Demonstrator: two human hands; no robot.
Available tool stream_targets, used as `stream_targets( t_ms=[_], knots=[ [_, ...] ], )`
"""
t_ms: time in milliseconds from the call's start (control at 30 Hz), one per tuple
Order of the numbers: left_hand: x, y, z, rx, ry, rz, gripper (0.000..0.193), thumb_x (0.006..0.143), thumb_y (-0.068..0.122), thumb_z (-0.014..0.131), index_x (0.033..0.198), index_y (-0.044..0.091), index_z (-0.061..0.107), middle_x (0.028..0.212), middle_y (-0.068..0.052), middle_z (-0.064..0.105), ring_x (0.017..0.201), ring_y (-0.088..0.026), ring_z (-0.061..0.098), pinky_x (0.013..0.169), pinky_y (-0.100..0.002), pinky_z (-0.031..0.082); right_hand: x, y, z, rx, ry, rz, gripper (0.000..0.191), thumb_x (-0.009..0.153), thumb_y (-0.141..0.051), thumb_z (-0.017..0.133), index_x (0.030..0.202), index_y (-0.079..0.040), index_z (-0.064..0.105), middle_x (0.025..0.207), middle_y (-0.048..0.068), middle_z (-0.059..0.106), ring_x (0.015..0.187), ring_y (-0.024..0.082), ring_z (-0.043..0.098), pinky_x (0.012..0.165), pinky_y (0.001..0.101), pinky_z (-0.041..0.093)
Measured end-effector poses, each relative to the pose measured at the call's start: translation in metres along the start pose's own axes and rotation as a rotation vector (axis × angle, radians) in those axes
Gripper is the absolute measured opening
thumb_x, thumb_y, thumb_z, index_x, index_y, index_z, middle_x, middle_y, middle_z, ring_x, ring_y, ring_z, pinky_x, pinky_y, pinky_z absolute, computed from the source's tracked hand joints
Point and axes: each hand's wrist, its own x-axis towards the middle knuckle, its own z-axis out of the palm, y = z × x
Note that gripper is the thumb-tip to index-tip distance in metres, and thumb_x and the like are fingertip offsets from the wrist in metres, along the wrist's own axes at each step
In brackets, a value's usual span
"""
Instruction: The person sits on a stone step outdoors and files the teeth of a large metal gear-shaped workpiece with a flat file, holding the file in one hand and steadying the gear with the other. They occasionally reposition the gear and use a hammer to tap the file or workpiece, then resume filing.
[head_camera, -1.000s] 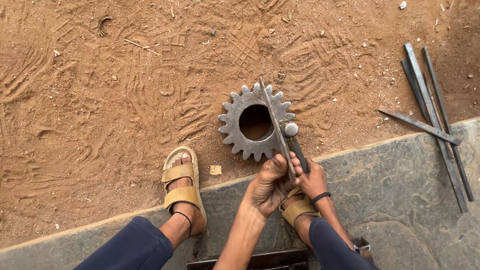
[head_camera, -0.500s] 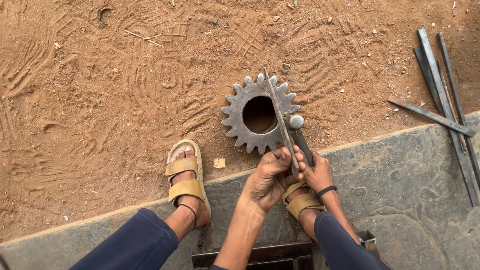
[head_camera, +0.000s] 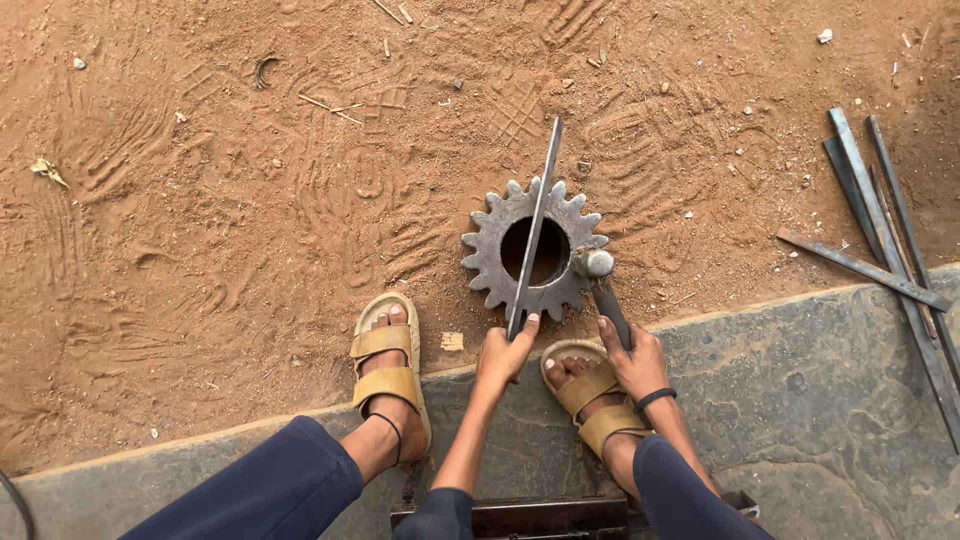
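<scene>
A grey toothed steel gear (head_camera: 487, 250) with a round centre hole lies flat on the sandy ground. My left hand (head_camera: 506, 350) grips the near end of a long flat metal strip (head_camera: 540, 205) that lies across the gear and its hole, pointing away from me. My right hand (head_camera: 632, 358) holds the dark handle of a hammer (head_camera: 598, 266), whose round steel head rests on the gear's right edge, beside the strip.
My feet in tan sandals (head_camera: 388, 368) rest at the edge of a grey stone slab (head_camera: 830, 390). Several long metal bars (head_camera: 880, 215) lie at the right, across sand and slab. A dark metal frame (head_camera: 540, 515) sits under my legs.
The strip has been pushed farther out across the gear, so more of it reaches past the far rim. The hammer head stays at the gear's right edge.
</scene>
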Motion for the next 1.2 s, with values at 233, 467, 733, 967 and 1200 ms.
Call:
stream_targets(
  t_ms=[233,467,733,967,1200],
  knots=[
    [0.010,0.001,0.012,0.111,0.363,0.335,0.036,0.082,0.032,0.070,0.083,-0.004,0.066,0.085,-0.028,0.070,0.086,-0.046,0.070,0.078,-0.054,0.054,-0.001,-0.004,0.000,0.019,0.016,-0.047,0.057,0.094,-0.052,0.064,0.088,0.005,0.068,0.056,0.017,0.058,0.053,0.021,0.053,0.052,0.0418,0.045],
    [-0.005,-0.013,0.023,0.270,0.537,0.595,0.020,0.082,0.013,0.067,0.090,-0.005,0.061,0.084,-0.031,0.065,0.079,-0.048,0.063,0.070,-0.058,0.050,-0.003,-0.007,0.001,0.011,0.018,-0.044,0.054,0.094,-0.051,0.064,0.087,0.003,0.068,0.057,0.016,0.059,0.052,0.020,0.056,0.053,0.0408,0.046],
    [0.003,-0.006,0.021,0.143,0.362,0.268,0.035,0.089,0.032,0.068,0.084,-0.002,0.067,0.082,-0.025,0.070,0.079,-0.043,0.069,0.074,-0.054,0.053,-0.002,0.002,0.003,-0.010,0.020,-0.021,0.057,0.095,-0.051,0.066,0.082,0.004,0.066,0.056,0.014,0.055,0.054,0.018,0.052,0.052,0.0403,0.044],
    [0.011,-0.009,0.023,0.273,0.389,0.198,0.039,0.075,0.029,0.079,0.093,-0.002,0.066,0.096,-0.026,0.068,0.092,-0.044,0.067,0.079,-0.054,0.054,-0.002,-0.012,-0.009,0.089,-0.118,0.038,0.053,0.096,-0.049,0.064,0.083,0.003,0.064,0.054,0.008,0.055,0.049,0.014,0.052,0.045,0.0356,0.042],
    [0.011,-0.012,0.026,0.307,0.370,0.178,0.041,0.076,0.026,0.082,0.100,-0.002,0.063,0.101,-0.025,0.066,0.097,-0.042,0.067,0.081,-0.053,0.055,-0.013,-0.037,-0.035,0.135,0.025,-0.477,0.049,0.102,-0.046,0.055,0.084,-0.001,0.057,0.053,0.003,0.056,0.046,0.012,0.060,0.043,0.0315,0.046]
  ],
)
